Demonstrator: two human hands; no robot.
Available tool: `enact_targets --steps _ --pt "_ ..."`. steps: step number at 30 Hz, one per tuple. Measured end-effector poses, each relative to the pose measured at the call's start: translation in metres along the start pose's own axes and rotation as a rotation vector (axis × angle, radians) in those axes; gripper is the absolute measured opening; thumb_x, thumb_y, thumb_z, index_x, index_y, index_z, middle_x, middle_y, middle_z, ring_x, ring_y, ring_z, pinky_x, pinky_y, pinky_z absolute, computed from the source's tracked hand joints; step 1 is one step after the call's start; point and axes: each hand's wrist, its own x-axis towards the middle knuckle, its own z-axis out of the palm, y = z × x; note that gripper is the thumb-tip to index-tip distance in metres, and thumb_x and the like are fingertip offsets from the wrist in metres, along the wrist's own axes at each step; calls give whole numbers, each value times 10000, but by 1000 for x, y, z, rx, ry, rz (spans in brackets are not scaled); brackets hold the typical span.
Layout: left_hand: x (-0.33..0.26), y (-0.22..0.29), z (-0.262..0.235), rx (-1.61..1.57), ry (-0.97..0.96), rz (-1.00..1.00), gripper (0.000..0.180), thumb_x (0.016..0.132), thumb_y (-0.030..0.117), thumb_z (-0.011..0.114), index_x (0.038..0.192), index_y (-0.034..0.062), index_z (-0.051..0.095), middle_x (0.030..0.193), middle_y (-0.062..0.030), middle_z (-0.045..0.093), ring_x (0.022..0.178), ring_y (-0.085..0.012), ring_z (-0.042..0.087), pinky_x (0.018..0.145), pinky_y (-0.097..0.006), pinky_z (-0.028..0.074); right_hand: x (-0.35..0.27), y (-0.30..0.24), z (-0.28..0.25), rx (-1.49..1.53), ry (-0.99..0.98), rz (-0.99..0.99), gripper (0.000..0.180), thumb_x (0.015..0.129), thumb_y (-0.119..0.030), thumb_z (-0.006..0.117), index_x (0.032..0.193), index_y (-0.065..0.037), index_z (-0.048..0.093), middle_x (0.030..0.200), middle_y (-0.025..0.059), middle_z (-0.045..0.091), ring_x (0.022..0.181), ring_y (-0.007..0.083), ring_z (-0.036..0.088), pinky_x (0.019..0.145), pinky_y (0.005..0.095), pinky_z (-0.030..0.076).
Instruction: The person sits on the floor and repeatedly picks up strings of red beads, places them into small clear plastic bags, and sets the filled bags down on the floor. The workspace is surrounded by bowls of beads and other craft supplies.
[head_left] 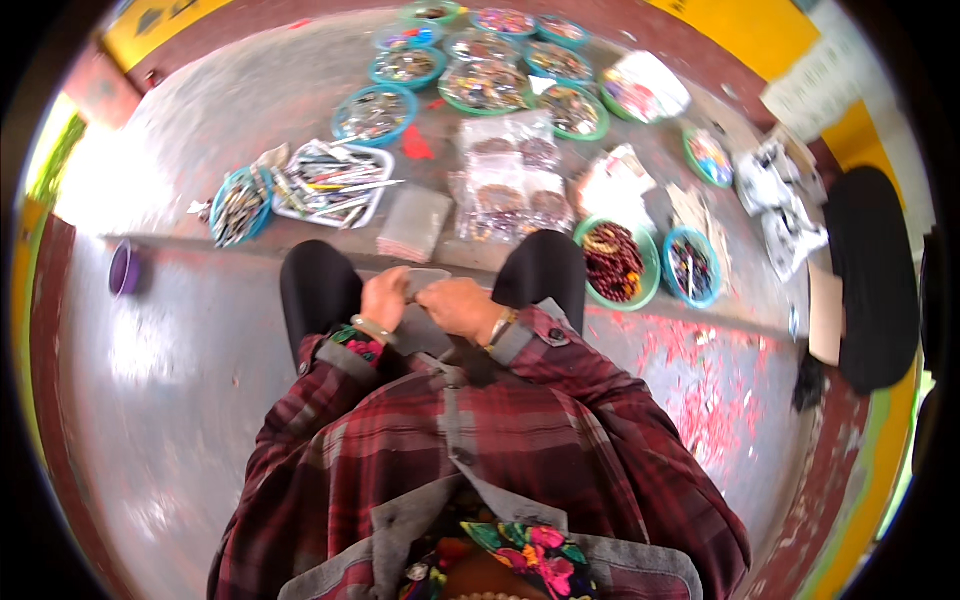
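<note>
Concrete floor (180,350), bead bowls (612,262) spread ahead | left hand (385,297) and right hand (458,305) both pinching one small clear bag (425,281) | stack of bags (414,222) lies untouched; judged early.

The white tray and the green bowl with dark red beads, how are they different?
The white tray is rectangular and holds long thin sticks; the green bowl is round and holds dark red beads. The white tray lies beyond the person's left knee, the green bowl beside the right knee. Both sit on the grey floor.
</note>
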Motion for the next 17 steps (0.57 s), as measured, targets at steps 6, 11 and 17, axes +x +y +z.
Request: enact_targets --steps 6,11,17 --pt "6 -13 -2 29 39 -40 201 868 101 488 1011 20 604 788 -151 633 691 -228 625 601 -331 491 -22 2 -60 60 635 -38 116 756 -88 560 864 -89 605 877 65 622 778 273 601 685 358 494" --pt "4 3 -5 217 31 134 196 881 131 480 992 17 595 836 -187 619 770 -344 607 678 -374 474 -88 69 -104 -108 930 415 128 805 -67 534 886 -75 632 844 122 635 765 303 606 671 362 499" --pt "22 18 17 197 -65 160 206 885 141 479 1001 13 593 878 -193 616 797 -339 606 699 -381 471 -251 272 -39 -294 835 967 157 793 -141 536 874 -94 662 891 127 649 844 300 615 740 378 488"
